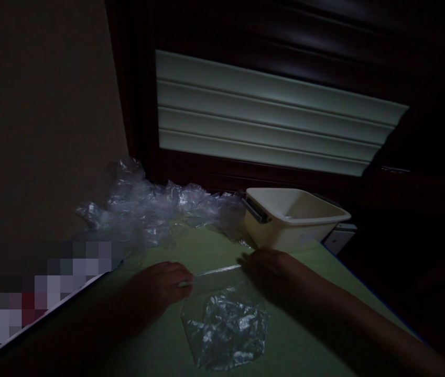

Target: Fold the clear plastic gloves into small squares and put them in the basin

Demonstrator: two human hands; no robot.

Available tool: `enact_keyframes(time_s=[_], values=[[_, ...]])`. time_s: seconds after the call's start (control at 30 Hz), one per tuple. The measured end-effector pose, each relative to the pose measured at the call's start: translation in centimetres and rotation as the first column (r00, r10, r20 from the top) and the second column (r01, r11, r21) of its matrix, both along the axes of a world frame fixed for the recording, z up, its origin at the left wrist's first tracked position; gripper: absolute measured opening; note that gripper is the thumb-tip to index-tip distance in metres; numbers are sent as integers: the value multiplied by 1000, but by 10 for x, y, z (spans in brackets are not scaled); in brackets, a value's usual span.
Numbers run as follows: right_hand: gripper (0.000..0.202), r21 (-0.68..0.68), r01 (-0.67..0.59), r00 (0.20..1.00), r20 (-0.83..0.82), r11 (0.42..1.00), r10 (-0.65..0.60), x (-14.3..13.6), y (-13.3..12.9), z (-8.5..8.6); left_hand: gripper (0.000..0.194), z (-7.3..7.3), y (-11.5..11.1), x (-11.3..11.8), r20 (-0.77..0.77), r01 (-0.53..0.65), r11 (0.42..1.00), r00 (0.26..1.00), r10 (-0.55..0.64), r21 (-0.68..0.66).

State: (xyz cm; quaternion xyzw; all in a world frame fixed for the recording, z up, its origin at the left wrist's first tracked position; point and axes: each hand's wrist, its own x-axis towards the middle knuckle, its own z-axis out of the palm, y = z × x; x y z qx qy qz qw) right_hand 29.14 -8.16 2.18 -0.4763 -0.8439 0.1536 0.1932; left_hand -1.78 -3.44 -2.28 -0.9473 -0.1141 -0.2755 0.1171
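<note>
A clear, crinkled plastic bag (232,327) lies on the green tabletop, its straight far edge stretched between my two hands. My left hand (163,285) is closed on the left end of that edge, thumb and fingers pinched together. At the right end, my right hand (267,267) touches the edge; its fingers are dark and blurred, so their grip is hard to make out. What the bag may contain cannot be told in the dim light.
Crumpled clear plastic bags (147,204) are heaped along the far left of the green table (202,241). A cream bin (293,230) with dark handles stands at the far right, a white box (340,238) beside it. Behind is a dark frame with pale slats (265,115).
</note>
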Motion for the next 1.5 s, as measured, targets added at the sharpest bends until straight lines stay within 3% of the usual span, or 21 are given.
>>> enact_keyframes(time_s=[0.17,0.33,0.53,0.63,0.77,0.9,1.0,1.13,1.2,1.37,1.5], values=[[10,0,80,997,-15,997,-80,-9,23,-13,27,-4,0,-1,1,-42,999,999,42,-2],[11,2,114,990,-87,993,-114,-12,22,-16,35,9,-8,2,-39,-152,980,988,148,-125],[10,8,126,965,-233,992,-120,-17,11,-11,30,22,-16,8,153,-245,837,921,359,-488],[14,33,157,937,-321,987,-139,-19,7,-8,27,20,-15,8,162,-190,790,926,342,-584],[15,32,178,914,-376,984,-153,-21,5,-9,13,17,-9,10,166,-83,795,960,226,-600],[15,-119,159,837,-511,980,-198,-21,7,-18,20,16,-6,11,178,-69,785,958,224,-615],[41,-285,57,743,-628,957,-231,-20,10,-26,19,14,-5,10,184,-86,767,948,259,-636],[62,-439,-45,702,-653,897,-285,-17,11,-30,21,10,-4,9,195,-112,745,930,312,-657],[60,-461,-69,693,-660,885,-289,-16,11,-29,22,9,-3,9,186,-127,730,925,332,-671],[31,-449,-37,744,-609,893,-275,-14,13,-27,22,12,-3,9,150,-165,687,915,374,-708],[26,-442,-19,761,-588,897,-274,-15,13,-26,22,17,-8,10,111,-186,657,917,383,-730]])
